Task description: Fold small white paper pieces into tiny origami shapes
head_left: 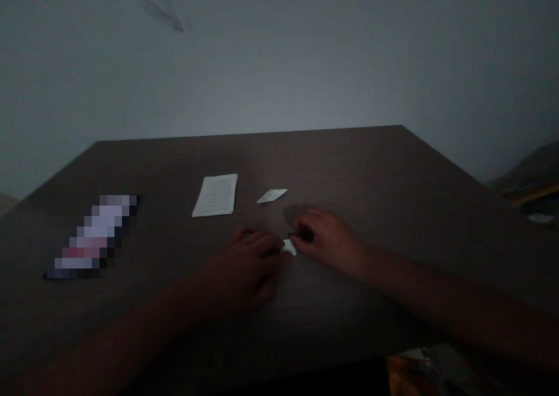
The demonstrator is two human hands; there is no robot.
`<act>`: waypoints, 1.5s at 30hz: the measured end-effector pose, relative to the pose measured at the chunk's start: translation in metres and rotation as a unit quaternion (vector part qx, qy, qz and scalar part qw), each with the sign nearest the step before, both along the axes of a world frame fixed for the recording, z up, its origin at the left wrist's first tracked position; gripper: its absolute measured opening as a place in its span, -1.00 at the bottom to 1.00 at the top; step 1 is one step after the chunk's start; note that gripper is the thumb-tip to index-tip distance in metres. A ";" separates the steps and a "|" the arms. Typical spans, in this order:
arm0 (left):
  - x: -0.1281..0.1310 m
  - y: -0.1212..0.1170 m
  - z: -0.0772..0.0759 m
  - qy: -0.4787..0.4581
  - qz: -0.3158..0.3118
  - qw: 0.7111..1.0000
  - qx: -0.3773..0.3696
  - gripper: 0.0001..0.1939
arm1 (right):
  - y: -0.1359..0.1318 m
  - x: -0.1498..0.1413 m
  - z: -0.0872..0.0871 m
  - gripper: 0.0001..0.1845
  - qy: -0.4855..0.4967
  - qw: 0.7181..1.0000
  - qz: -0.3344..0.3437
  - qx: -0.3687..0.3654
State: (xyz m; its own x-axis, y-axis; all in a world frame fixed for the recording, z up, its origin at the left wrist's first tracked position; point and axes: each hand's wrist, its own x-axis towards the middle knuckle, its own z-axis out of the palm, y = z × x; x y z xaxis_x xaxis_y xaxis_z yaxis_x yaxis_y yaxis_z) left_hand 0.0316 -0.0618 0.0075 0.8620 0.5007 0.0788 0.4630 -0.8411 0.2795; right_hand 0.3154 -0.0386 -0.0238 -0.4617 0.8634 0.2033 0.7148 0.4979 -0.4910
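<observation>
A small piece of white paper [289, 246] lies between my hands, low over the table, and its outer parts are covered by fingers. My left hand [255, 261] is closed, with its fingertips gripping the paper's left side. From the right, my right hand [327, 237] has its fingers curled and its fingertips at the paper's right edge. Just beyond the hands rests a folded paper diamond [272, 195] with print on it. To its left is a flat stack of printed paper sheets [216, 195].
The brown table [340, 163] reaches back to a pale wall [279, 64]. At the left lies a dark-edged, blurred-out rectangular thing [91, 236], perhaps a phone. Indistinct items are beyond the right edge and below the near edge. The light is dim.
</observation>
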 end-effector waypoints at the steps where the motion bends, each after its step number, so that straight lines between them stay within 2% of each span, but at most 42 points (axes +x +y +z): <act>1: 0.000 0.002 0.000 -0.005 0.002 1.000 -0.009 -0.49 | 0.001 0.000 -0.001 -0.83 0.002 1.000 0.001 0.002; 6: -0.001 0.008 0.000 0.010 0.015 1.000 -0.001 -0.49 | 0.002 0.000 0.000 -0.80 -0.009 1.000 0.010 -0.001; 11: 0.000 0.004 -0.002 0.046 0.017 0.998 0.046 -0.44 | -0.003 0.002 0.010 -0.80 -0.023 0.999 0.035 -0.020; 17: 0.000 0.001 -0.003 0.038 0.011 0.997 0.072 -0.51 | -0.008 0.009 0.020 -0.82 -0.027 0.997 0.063 -0.031; 21: 0.001 -0.001 -0.002 0.037 0.025 0.996 0.075 -0.53 | -0.006 0.014 0.018 -0.81 -0.005 0.997 0.063 -0.034; 24: 0.002 0.001 -0.008 0.037 0.034 0.995 0.082 -0.60 | -0.004 0.014 0.014 -0.84 0.010 0.998 0.057 -0.028; 29: 0.009 0.010 -0.023 -0.002 0.060 0.997 0.041 -0.73 | -0.009 0.008 0.007 -0.85 0.001 0.999 0.051 -0.020; 35: 0.017 0.013 -0.024 -0.026 0.113 0.993 -0.025 -0.75 | -0.019 -0.003 -0.002 -0.84 -0.011 0.999 0.035 0.002; 40: 0.016 0.015 -0.026 -0.048 0.110 0.992 -0.031 -0.76 | -0.017 -0.005 -0.002 -0.86 -0.006 1.000 0.027 0.004; 45: 0.015 0.014 -0.029 -0.052 0.110 0.992 -0.018 -0.76 | -0.006 -0.004 -0.002 -0.80 0.007 1.000 -0.002 -0.004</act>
State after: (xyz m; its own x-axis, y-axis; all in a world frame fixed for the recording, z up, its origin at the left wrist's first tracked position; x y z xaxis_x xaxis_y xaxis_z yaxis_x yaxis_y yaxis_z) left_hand 0.0469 -0.0474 -0.0216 0.7193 0.6804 0.1403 0.6015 -0.7110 0.3642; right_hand 0.3118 -0.0448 -0.0254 -0.4548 0.8672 0.2027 0.7107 0.4906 -0.5042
